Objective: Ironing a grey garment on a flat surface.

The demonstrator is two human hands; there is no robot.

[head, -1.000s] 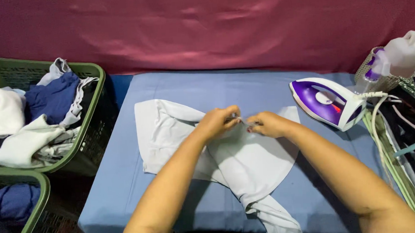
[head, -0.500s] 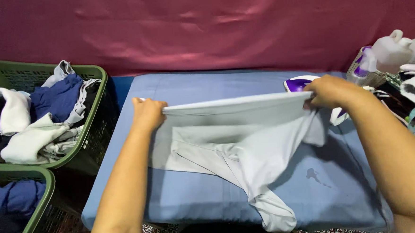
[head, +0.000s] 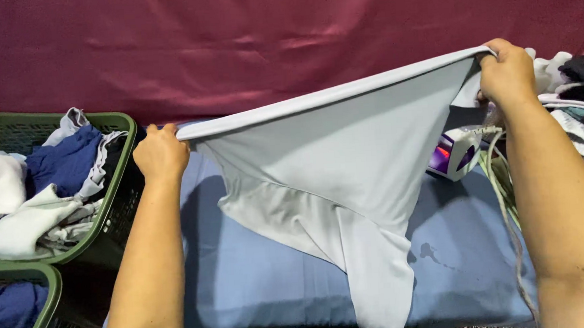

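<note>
Both hands are clenched on the pale grey garment (head: 333, 182), left hand (head: 160, 153) low, right hand (head: 508, 73) high, stretching its band taut between them above the blue ironing pad (head: 258, 279). The iron (head: 455, 154) sits just below the right hand; a swinging hem might snag it or its cord (head: 504, 206).

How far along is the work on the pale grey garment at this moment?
Early stage. Done: the pale grey garment is picked up off the blue padded board. In hand: the left hand and right hand each grip an end of its band, stretching it wide, its lower part hanging onto the board. Left: it is not laid flat, the iron stands untouched, and the green baskets hold more clothes.
</note>
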